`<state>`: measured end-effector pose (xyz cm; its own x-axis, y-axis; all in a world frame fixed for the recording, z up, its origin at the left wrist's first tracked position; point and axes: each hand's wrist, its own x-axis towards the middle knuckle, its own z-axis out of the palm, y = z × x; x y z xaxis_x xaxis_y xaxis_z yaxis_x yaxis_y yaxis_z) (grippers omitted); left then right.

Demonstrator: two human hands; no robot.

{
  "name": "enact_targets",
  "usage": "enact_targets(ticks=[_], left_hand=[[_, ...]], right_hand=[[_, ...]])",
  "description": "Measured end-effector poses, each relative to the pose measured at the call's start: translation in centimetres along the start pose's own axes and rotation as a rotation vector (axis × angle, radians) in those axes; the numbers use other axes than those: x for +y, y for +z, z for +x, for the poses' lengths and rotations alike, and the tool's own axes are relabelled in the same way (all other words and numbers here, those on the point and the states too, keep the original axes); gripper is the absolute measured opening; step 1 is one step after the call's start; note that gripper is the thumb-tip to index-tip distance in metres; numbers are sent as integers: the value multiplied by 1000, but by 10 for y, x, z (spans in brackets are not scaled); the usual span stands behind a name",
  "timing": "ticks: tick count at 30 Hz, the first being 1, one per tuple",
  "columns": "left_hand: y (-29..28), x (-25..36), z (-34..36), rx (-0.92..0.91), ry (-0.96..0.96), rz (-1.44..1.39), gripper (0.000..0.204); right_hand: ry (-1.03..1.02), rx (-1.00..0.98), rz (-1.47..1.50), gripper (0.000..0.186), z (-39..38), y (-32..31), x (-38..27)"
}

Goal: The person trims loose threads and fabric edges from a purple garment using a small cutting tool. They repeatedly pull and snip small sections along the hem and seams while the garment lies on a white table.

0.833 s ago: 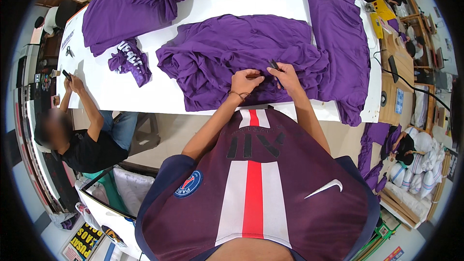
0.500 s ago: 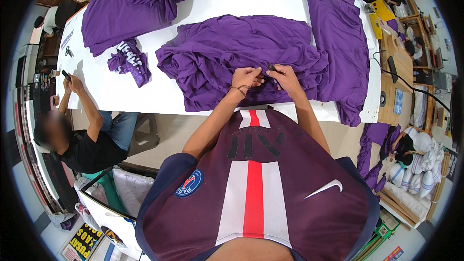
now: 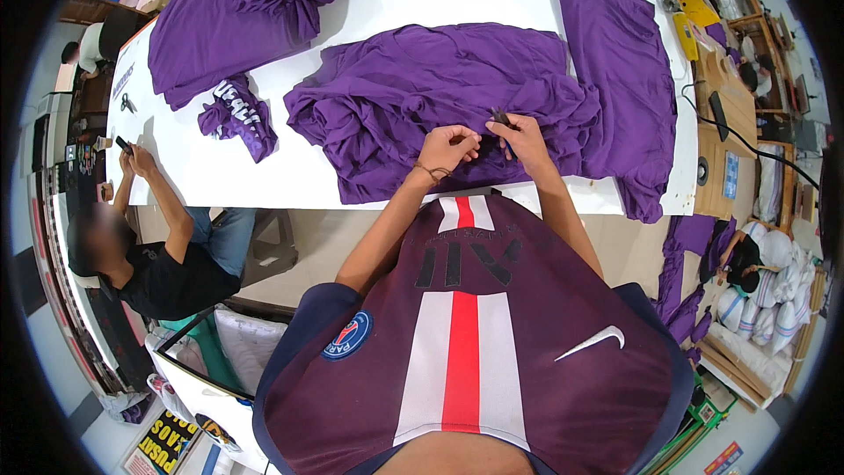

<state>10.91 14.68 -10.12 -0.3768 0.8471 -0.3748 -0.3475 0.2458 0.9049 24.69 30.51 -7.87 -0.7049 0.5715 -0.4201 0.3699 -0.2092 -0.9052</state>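
My left hand (image 3: 449,149) is held over a rumpled purple garment (image 3: 378,88) at the table's near edge. Its fingers are curled, thumb against forefinger; whatever they may pinch is too small to make out. Close by on the right, my right hand (image 3: 525,140) is closed around a small dark tool (image 3: 499,117) that looks like thread snips. The tool's dark tip pokes out beyond the fingers, and most of it is hidden by them. A flatter purple garment (image 3: 620,88) lies to the right of the rumpled one.
A big purple fabric pile (image 3: 229,44) covers the far left of the white table (image 3: 303,163). In front of it lies a small purple piece with white print (image 3: 238,114). Scissors (image 3: 128,103) rest near the left edge. A seated person (image 3: 167,255) there holds a phone. A black cable (image 3: 765,155) runs at the right.
My two hands have moved slightly apart, and the left fingers have loosened into a rounder curl. The dark tool has tipped upward in my right hand. The garments lie as before.
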Motion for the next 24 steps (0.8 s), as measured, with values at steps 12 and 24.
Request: enact_targets(ticks=[12,24], left_hand=[[9,39,-22,160,394,701,15],[21,36,-11,414,777,871,29]], right_hand=[[-37,20,33,24,1,0,-2],[-7,21,55,25,2,0,3]])
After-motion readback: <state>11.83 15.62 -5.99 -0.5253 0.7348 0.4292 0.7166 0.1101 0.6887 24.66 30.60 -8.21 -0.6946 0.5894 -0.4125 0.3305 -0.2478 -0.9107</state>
